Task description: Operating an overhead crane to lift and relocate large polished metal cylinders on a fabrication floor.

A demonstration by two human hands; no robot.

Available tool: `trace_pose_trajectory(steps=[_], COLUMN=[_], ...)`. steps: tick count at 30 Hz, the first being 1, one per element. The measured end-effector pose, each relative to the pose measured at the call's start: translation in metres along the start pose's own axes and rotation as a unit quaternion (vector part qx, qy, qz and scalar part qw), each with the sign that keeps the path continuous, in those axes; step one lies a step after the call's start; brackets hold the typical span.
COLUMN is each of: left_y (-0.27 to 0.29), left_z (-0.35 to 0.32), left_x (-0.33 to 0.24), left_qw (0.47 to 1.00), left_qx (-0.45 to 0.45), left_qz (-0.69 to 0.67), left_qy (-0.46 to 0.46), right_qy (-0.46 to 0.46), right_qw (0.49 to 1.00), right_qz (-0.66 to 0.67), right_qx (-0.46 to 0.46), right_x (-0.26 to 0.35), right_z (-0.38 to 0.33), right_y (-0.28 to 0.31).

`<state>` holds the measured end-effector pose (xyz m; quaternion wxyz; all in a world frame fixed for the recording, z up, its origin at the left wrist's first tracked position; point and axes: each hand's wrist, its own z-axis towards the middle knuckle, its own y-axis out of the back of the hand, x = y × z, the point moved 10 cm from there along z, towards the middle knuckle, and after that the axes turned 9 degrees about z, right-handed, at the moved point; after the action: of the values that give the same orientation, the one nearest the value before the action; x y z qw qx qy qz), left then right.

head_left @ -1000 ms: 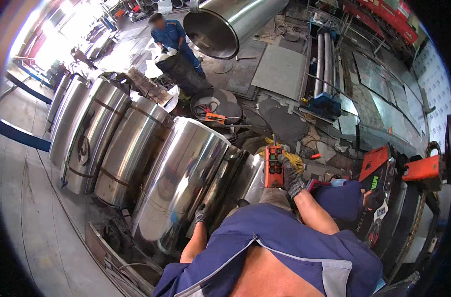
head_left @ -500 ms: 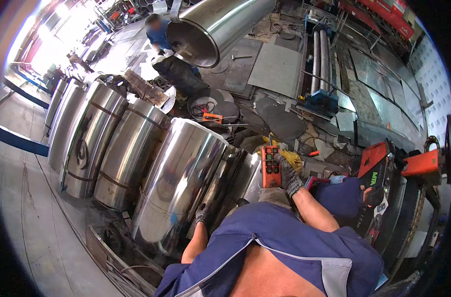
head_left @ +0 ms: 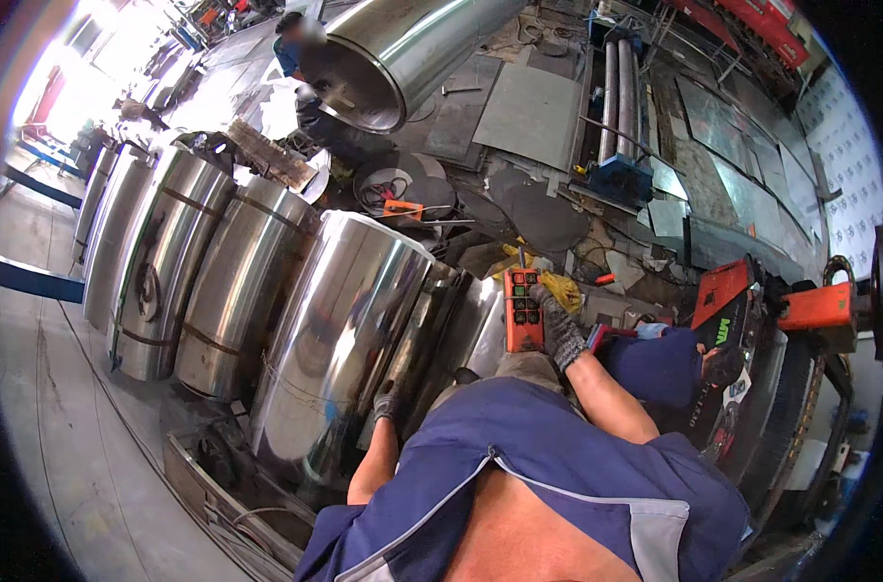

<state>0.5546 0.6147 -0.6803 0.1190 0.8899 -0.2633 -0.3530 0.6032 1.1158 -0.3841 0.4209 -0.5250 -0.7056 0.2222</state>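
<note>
My right hand, in a grey knit glove, is closed around an orange handheld remote control. The remote stands upright before my body, with dark and green buttons on its face. Lower down on the left, my gloved left hand is at the edge of a large shiny sheet-metal cylinder. It seems to touch that edge, but its fingers are too small and dark to read. At the top, a big metal cylinder lies tilted, its open end toward a person in blue.
More banded metal cylinders line the left side. Blue bars jut in at far left. A blue-framed roller machine and flat sheets lie beyond. An orange-and-black machine is close on my right; yellow cloth lies behind the remote.
The whole view has shifted slightly, so most things sit a little higher and farther left. My right hand still holds the remote, and my left hand stays by the cylinder's edge.
</note>
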Motion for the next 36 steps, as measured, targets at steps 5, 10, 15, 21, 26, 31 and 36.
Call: trace_pose_trajectory(steps=[5, 10, 15, 21, 26, 31, 36], left_y=[-0.01, -0.009, -0.013, -0.008, 0.0, 0.005, -0.002], left_z=[-0.029, -0.042, -0.058, -0.049, -0.058, -0.041, -0.046], left_x=[-0.035, -0.027, -0.075, -0.053, -0.038, -0.013, -0.033], left_qw=[1.0, 0.999, 0.954, 0.999, 0.999, 0.991, 0.991], left_qx=[0.001, -0.01, -0.012, -0.032, 0.003, -0.062, -0.046], left_qz=[0.005, -0.029, 0.255, -0.003, -0.025, 0.114, 0.124], left_qy=[0.01, 0.03, -0.154, -0.008, 0.029, -0.011, -0.015], right_qy=[0.007, 0.02, 0.008, 0.027, 0.059, -0.025, 0.023], right_qw=[0.999, 0.999, 0.999, 0.996, 0.986, 0.997, 0.995], right_qz=[0.005, -0.021, -0.001, -0.065, -0.158, -0.073, -0.074], right_qx=[-0.031, -0.032, -0.04, -0.051, 0.013, 0.021, -0.057], right_x=[-0.001, 0.0, -0.003, 0.001, -0.002, -0.033, -0.031], right_z=[-0.002, -0.011, -0.001, -0.011, -0.016, -0.027, 0.013], right_y=[0.023, 0.002, 0.021, 0.002, -0.022, -0.014, 0.08])
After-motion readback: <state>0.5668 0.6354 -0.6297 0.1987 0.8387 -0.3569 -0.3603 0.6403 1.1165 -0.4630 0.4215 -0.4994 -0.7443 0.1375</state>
